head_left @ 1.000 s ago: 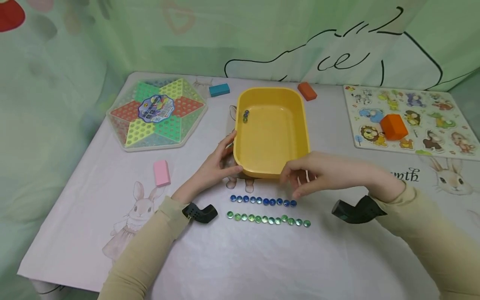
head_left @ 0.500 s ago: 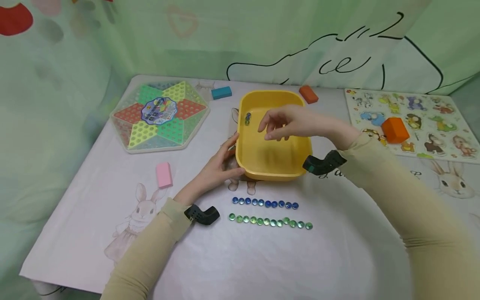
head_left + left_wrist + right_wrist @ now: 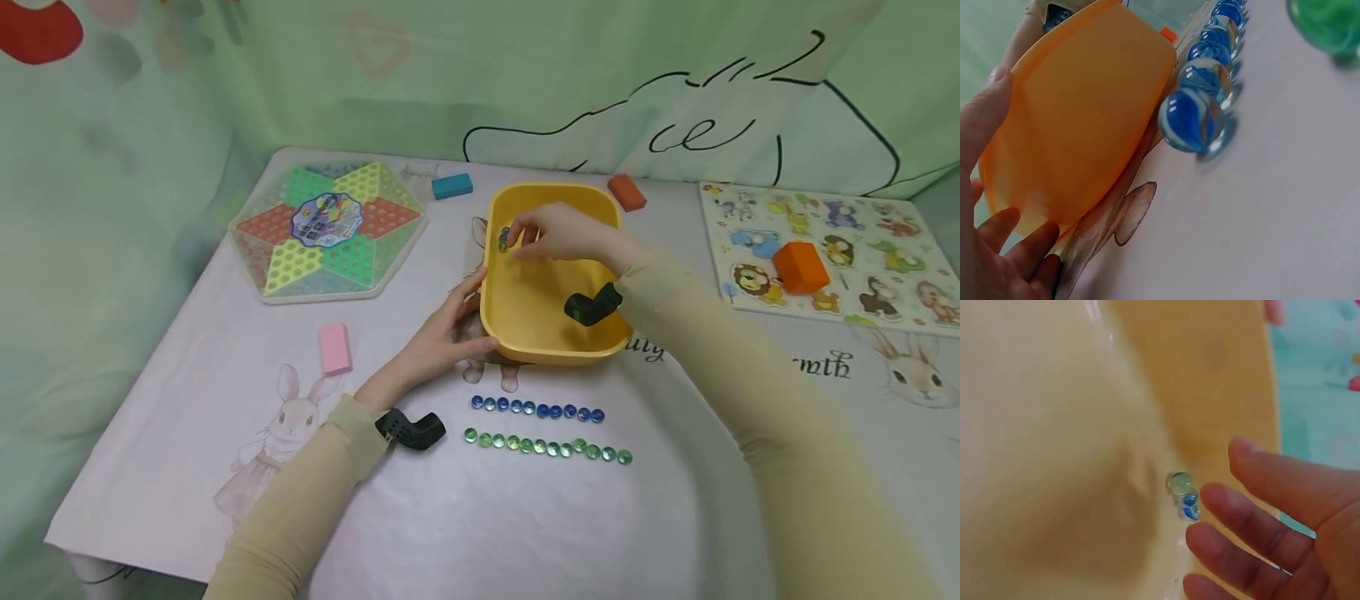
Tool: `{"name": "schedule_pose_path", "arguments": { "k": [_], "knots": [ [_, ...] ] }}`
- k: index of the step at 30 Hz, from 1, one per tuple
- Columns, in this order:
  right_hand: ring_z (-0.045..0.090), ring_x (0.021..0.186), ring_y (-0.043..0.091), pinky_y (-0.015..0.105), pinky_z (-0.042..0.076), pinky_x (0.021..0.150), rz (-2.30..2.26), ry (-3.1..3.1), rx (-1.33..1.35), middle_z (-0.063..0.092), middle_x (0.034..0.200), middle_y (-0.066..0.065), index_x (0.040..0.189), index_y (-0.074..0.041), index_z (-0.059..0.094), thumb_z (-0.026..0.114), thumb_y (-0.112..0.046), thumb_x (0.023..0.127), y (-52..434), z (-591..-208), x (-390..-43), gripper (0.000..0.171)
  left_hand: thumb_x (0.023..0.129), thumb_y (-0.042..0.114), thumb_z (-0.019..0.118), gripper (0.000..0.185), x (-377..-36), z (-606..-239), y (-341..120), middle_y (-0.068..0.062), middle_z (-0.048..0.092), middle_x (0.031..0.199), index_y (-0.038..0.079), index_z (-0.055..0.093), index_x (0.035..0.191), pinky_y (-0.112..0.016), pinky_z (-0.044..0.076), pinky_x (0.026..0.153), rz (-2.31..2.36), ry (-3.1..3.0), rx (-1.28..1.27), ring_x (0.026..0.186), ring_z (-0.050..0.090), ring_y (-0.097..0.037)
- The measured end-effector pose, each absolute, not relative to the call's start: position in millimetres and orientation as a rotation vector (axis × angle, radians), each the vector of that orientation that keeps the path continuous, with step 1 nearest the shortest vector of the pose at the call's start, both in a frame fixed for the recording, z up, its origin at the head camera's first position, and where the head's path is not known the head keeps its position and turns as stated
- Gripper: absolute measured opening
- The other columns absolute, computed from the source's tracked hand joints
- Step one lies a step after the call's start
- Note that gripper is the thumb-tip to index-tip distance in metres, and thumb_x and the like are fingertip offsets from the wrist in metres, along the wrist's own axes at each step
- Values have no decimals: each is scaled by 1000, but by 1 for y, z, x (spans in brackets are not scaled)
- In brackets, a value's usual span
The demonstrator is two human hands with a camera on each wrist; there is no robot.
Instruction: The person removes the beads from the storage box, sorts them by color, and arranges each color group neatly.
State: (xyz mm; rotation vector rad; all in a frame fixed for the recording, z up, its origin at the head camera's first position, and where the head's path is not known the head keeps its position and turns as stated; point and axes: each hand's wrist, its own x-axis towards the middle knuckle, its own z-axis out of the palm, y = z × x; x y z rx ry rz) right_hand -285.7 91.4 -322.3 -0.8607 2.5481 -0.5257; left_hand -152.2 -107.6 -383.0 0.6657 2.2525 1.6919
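My left hand (image 3: 437, 340) holds the yellow plastic tub (image 3: 555, 354) at its left side. In the left wrist view, the thumb lies at the tub's rim and the other fingers bend against its lower wall. My right hand (image 3: 558, 232) reaches inside the tub. Its fingers are loosely spread beside a small cluster of glass marbles (image 3: 1182, 483), green and blue, that lies against the tub's left wall. The right wrist view shows the fingertips right at these marbles, nothing between thumb and fingers.
On the table, a row of blue marbles (image 3: 529, 408) and a row of green marbles (image 3: 540, 447) lie in front of the tub. Around stand a Chinese checkers board (image 3: 326, 229), pink block (image 3: 335, 349), blue block (image 3: 452, 186), red block (image 3: 626, 192), and animal puzzle board (image 3: 885, 304) bearing an orange block (image 3: 801, 267).
My right hand has moved from the tub's near edge, over and into the tub, to the marbles at its left wall. My left hand stays at the tub's side.
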Motion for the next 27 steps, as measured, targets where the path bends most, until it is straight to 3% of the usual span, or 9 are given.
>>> {"name": "schedule_pose_path", "arguments": {
  "k": [9,18,27],
  "knots": [
    [54,83,23,32,45,73,-335,2574,-788,62,100,14,120,-8,57,57,-18,90,80,-330,-296,32,86,4,62,83,-151,-379,-106,-15,11,155,7,8,149,-48,16,113,1691,2265,663,136,30,-34],
    [52,91,24,35,45,80,-266,2577,-758,60,107,13,122,-9,57,58,-19,91,74,-335,-298,32,86,4,63,83,-150,-378,-106,-16,13,154,7,9,149,-48,16,113,1699,2267,662,135,32,-35],
    [52,89,24,34,45,82,-227,2568,-788,62,103,10,110,-9,63,61,-20,89,67,-338,-292,24,86,19,66,86,-162,-409,-108,5,11,156,26,9,149,-43,14,114,1683,2311,676,136,32,-19]
  ]
}}
